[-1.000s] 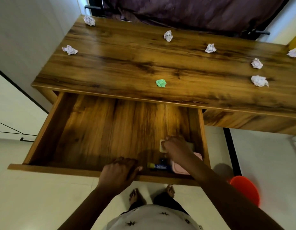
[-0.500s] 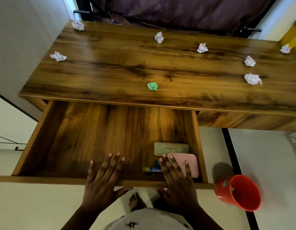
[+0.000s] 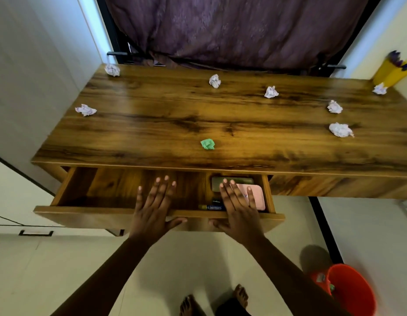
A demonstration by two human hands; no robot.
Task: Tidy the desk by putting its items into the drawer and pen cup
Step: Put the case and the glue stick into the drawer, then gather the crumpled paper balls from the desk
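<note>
- The left hand point(image 3: 154, 208) and the right hand point(image 3: 240, 209) are laid flat on the front rail of the drawer point(image 3: 84, 215). The fingers are straight and spread over its opening, the thumbs are set against the front face, and nothing is grasped by either.
- The drawer is pulled partly out from under the table point(image 3: 152, 124). A pink case point(image 3: 257, 197), an olive case point(image 3: 242, 180) just behind it and a small blue tube point(image 3: 209, 207) are stowed at its right end.
- The step in hand is judged to be the shutting of the drawer.
- An even push from both palms is called for next, with the fingers lifted clear before the gap under the table edge is closed.
- The yellow pen cup point(image 3: 389, 73) is stood at the table's far right corner, with pens in it.
- A green paper ball point(image 3: 207, 144) and several white paper balls point(image 3: 340, 130) are scattered on the table. Whether they are meant for the orange bucket point(image 3: 350, 290) on the floor cannot be told.
- The drawer's rear is hidden under the table top and the cases are partly covered by the right hand. The tube's label is too small to be read, and the pen cup is cut off by the frame edge.
</note>
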